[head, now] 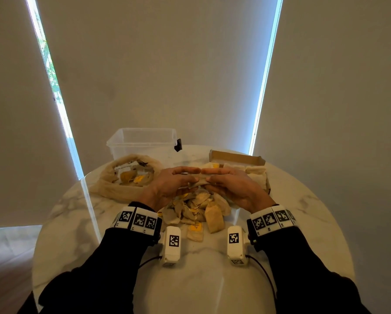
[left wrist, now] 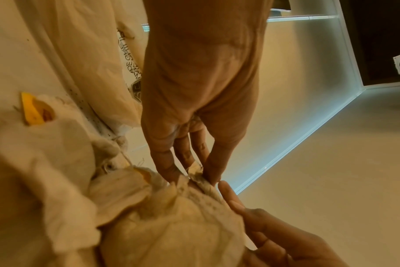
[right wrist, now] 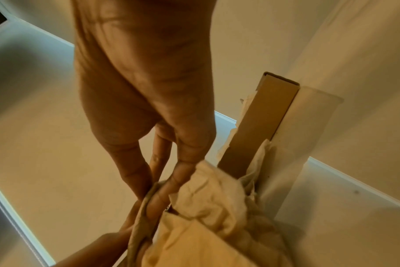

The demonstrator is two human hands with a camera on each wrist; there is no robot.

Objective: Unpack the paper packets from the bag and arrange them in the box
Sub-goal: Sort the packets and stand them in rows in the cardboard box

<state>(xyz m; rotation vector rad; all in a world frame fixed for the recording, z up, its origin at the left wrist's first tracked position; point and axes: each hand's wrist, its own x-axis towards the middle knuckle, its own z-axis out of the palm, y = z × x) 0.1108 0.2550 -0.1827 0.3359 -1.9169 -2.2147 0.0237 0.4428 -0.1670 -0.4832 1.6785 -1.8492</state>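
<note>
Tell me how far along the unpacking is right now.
About midway. Some packets already lie in the cardboard box. The left hand and right hand pinch one packet between them above a loose pile on the table. The bag still holds a few.

A round white marble table (head: 303,211) fills the lower middle of the head view. At its 11 o'clock edge stands a clear plastic tub (head: 142,141) with a black latch (head: 178,145) on its right end. Behind hang pale roller blinds (head: 156,64), with bright strips of daylight (head: 265,75) at 1 and 10 o'clock.
</note>
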